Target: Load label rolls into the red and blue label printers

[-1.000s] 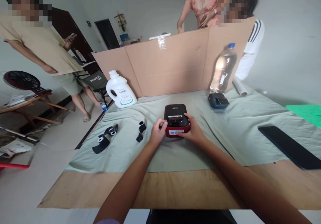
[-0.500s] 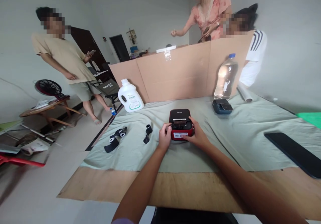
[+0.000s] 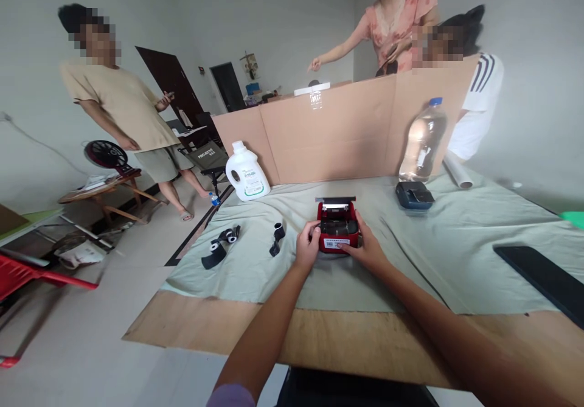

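both hands hold printer, lid now open

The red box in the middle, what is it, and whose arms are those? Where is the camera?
The camera sits on a person's head and looks down, so the two arms coming from the bottom are that person's own. The left hand and right hand hold the red box from both sides; its lid is flipped open. It looks like a little label printer. It rests on a pale cloth over a table. Nearby lie two black rolls, a white jug, a water bottle, a small blue box and a phone. Other people stand behind a cardboard wall.
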Action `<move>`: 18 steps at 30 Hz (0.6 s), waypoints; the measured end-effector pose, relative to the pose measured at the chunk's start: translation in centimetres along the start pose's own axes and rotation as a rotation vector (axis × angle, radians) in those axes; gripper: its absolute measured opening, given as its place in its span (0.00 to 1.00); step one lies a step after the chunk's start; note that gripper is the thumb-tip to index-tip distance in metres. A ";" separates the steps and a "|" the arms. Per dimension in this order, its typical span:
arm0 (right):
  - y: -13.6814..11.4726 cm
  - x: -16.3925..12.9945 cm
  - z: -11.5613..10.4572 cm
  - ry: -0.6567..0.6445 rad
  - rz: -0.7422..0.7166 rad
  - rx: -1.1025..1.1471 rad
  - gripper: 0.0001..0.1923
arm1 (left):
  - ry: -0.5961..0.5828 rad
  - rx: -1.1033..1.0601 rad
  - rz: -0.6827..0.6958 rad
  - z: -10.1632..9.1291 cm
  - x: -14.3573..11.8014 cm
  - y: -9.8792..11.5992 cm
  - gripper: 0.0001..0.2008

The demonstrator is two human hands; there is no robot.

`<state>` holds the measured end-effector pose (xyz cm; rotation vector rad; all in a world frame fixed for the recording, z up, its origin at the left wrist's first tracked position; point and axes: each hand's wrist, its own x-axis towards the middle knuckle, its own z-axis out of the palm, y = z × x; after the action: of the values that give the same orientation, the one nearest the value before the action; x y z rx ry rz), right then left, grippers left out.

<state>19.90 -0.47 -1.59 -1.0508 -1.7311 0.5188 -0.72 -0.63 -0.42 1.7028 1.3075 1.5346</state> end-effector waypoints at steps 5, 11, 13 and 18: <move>0.1 0.2 -0.6 -0.005 -0.030 0.010 0.45 | -0.012 -0.026 0.012 -0.1 0.0 0.2 0.16; -0.5 2.0 -2.3 0.047 0.033 0.008 0.26 | -0.015 -0.030 0.012 -0.1 0.1 0.0 0.16; -0.8 3.1 -2.9 0.041 0.038 -0.014 0.25 | -0.016 -0.024 0.015 -0.1 0.1 0.0 0.16; -1.0 7.2 -3.8 -0.092 0.002 -0.168 0.19 | -0.031 -0.024 0.018 -0.1 0.1 -0.2 0.17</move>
<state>22.11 4.58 4.55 -1.1620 -1.8802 0.4347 -0.88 -0.45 -0.52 1.7212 1.2571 1.5220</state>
